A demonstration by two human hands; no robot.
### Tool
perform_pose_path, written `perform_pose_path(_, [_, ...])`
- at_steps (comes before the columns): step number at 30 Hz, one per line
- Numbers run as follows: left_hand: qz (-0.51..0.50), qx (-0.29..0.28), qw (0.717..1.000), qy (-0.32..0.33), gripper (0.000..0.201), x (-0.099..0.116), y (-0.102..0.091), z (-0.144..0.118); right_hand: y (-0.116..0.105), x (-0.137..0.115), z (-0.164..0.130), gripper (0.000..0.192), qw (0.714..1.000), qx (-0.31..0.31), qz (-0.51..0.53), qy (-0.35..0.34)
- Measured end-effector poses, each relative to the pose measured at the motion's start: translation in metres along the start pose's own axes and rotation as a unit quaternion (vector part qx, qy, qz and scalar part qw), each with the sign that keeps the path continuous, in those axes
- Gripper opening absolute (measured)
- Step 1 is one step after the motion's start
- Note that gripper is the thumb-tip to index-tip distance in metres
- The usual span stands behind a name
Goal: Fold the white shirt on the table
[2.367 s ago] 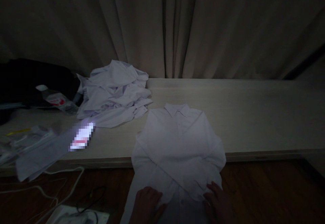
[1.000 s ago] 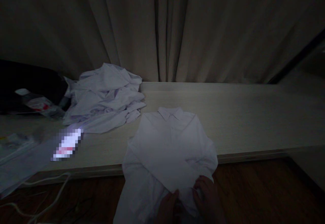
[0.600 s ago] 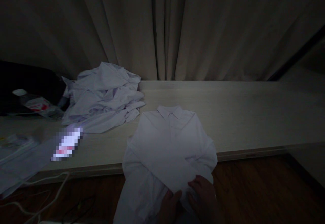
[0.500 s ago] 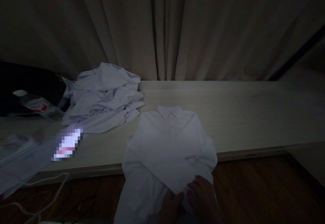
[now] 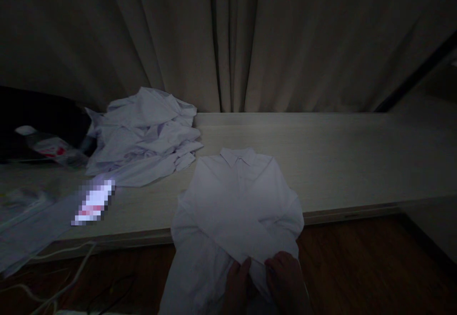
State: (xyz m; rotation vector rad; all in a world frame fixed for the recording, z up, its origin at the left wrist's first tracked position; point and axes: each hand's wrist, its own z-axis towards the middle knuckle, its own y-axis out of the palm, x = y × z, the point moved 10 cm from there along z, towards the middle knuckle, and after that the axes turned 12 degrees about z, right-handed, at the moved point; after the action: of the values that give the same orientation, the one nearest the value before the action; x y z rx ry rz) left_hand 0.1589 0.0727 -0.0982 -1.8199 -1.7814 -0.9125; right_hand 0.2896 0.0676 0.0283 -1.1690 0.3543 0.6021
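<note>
While both hands, left hand and right hand, pinch a folded sleeve cuff, each grip closed on cloth, the white shirt drapes over the surface edge.

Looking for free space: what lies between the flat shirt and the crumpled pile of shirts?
In the head view, only bare table separates the flat shirt from the crumpled pile.

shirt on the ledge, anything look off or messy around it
The white shirt lies flat with its sleeves crossed, but its lower part hangs past the ledge edge where both hands pinch it. Behind it to the left, a heap of white shirts sits crumpled, and a plastic bottle lies tipped over.
</note>
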Motion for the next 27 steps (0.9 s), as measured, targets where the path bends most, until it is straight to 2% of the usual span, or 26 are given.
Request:
perform_pose_path(4, [0.026,0.021,0.999,0.011,0.028,0.004,-0.005,0.0,-0.002,-0.004,-0.002,0.018,1.0,0.003,-0.002,-0.002])
perform_pose_path(8, [0.018,0.037,0.999,0.032,0.034,0.01,-0.01,-0.001,-0.001,-0.007,-0.015,0.02,0.999,0.0,-0.004,-0.05])
perform_pose_path(11, [-0.013,0.035,0.999,0.02,0.031,0.005,-0.009,-0.003,-0.007,0.013,-0.033,0.019,0.999,0.015,0.007,-0.048])
perform_pose_path(13, [-0.032,0.029,0.999,0.005,0.029,-0.001,-0.004,-0.004,-0.017,0.041,-0.046,0.018,0.999,0.042,0.024,0.011])
perform_pose_path(15, [-0.048,0.023,0.999,-0.01,0.028,-0.004,0.003,-0.005,-0.023,0.074,-0.059,0.024,0.991,0.056,0.06,0.108])
perform_pose_path(18, [-0.101,-0.002,0.994,-0.053,0.03,-0.007,0.018,-0.006,-0.025,0.111,-0.076,0.038,0.953,0.061,0.146,0.259])
perform_pose_path(22, [-0.217,-0.082,0.964,-0.134,0.038,-0.002,0.046,-0.016,-0.014,0.124,-0.081,0.044,0.883,0.032,0.263,0.388])
perform_pose_path(24, [-0.225,-0.099,0.957,-0.151,0.04,0.005,0.052,-0.023,-0.006,0.121,-0.079,0.044,0.854,0.008,0.306,0.42])
perform_pose_path(27, [-0.218,-0.122,0.956,-0.156,0.041,0.015,0.058,-0.031,-0.001,0.119,-0.078,0.048,0.823,0.017,0.351,0.446])
